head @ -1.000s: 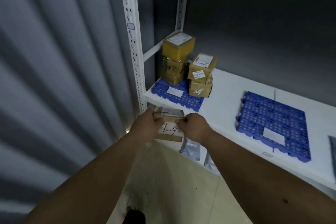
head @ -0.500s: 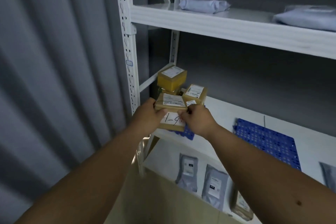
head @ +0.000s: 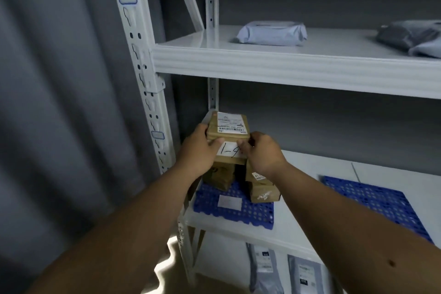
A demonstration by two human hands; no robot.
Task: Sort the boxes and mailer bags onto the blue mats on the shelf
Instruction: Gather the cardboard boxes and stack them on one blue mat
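Both hands up at the left end of the white shelf [head: 281, 64], middle level. Left hand [head: 199, 150] and right hand [head: 263, 153] gripped one cardboard box [head: 228, 136] between them, one hand on each side, thumbs across the near face. The box carried a printed shipping label on top and a white tag with handwriting, "1-9" as far as it could be read, on the face toward the camera. It was held over the stacked boxes [head: 261, 190] that stood at the back of the left blue mat [head: 235, 210]; whether it touched the stack could not be told, since the hands hid the join. A white label lay on the near part of that mat.

A second blue mat [head: 379, 203] lay further right on the same shelf board, partly behind the right forearm. On the upper board sat a pale grey mailer bag [head: 273, 33], with darker bags [head: 415, 37] at the right edge. On the lowest board, grey bags with labels [head: 265, 267] lay flat. A grey curtain [head: 59, 102] hung to the left.
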